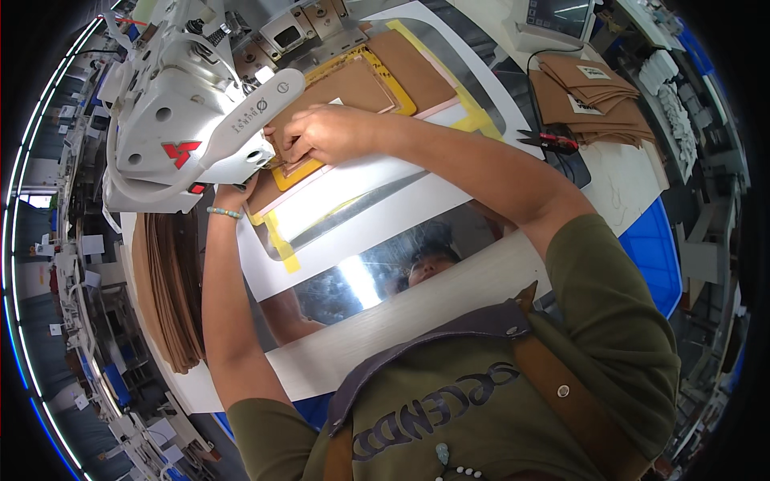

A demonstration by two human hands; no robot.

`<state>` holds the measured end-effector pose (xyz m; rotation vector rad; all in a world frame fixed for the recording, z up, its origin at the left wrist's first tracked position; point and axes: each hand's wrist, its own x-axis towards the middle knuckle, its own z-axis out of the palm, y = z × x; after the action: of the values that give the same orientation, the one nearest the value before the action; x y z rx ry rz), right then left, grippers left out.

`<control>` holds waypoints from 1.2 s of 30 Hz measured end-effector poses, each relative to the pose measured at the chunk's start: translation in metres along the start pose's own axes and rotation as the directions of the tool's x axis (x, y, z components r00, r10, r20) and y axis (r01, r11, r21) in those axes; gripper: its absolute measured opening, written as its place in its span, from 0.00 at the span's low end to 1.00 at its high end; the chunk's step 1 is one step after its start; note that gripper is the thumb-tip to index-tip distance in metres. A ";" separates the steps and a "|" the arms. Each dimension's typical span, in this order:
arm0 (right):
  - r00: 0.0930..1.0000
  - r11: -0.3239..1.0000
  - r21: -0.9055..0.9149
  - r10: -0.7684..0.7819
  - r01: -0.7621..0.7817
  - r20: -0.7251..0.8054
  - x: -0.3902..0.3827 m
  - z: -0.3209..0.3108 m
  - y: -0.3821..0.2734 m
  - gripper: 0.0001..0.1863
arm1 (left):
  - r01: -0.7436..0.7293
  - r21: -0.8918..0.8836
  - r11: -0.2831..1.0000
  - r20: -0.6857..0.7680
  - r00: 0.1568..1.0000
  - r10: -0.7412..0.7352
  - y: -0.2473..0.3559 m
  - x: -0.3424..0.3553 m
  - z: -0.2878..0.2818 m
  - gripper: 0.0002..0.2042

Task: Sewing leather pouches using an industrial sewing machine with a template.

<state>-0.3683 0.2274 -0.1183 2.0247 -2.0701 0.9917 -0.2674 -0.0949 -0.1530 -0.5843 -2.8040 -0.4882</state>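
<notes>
My right hand (325, 132) rests on a yellow-edged template (407, 101) holding brown material (353, 84), its fingers curled and pressed close by the machine's needle area; what they grip is hidden. My left hand (239, 192), with a beaded bracelet, reaches under the white sewing machine head (164, 132), its fingers mostly hidden. The template lies on a larger board edged with yellow tape (477, 120), over a white sheet (313, 256).
Brown pieces are stacked at left (164, 289) and at back right (593, 100). Red-and-black snips (557, 143) lie right of the board, below a screen (549, 20). A blue bin (650, 256) stands at right. A metal plate (361, 284) is near me.
</notes>
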 end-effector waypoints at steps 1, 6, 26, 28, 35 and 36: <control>1.000 1.000 -0.003 -0.001 0.001 -0.003 0.000 0.000 0.000 0.14 | 0.047 0.020 0.999 -0.004 0.999 -0.047 -0.001 0.000 0.006 0.18; 0.997 0.996 -0.074 0.046 -0.042 0.061 0.000 -0.006 0.002 0.15 | 0.091 -0.165 0.982 -0.038 0.994 -0.099 0.007 0.024 0.010 0.15; 0.980 0.991 -0.081 0.117 -0.105 0.163 0.006 -0.013 -0.012 0.16 | -0.042 -0.173 0.984 -0.167 0.986 0.013 0.029 0.024 0.001 0.15; 0.977 0.992 -0.049 0.122 -0.115 0.174 -0.001 -0.018 -0.015 0.16 | -0.030 -0.199 0.979 -0.157 0.988 -0.001 0.043 0.031 0.001 0.15; 0.961 0.983 -0.063 0.180 -0.171 0.209 0.002 -0.024 -0.017 0.17 | 0.093 -0.289 0.953 -0.065 0.991 -0.117 0.041 0.022 0.002 0.14; 0.959 0.966 -0.154 0.230 -0.205 0.166 0.003 -0.023 -0.017 0.18 | 0.097 -0.276 0.956 -0.059 0.991 -0.117 0.037 0.020 0.004 0.15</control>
<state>-0.3615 0.2377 -0.0927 1.9168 -2.4259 0.6892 -0.2701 -0.0544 -0.1403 -0.4556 -2.7266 -0.9092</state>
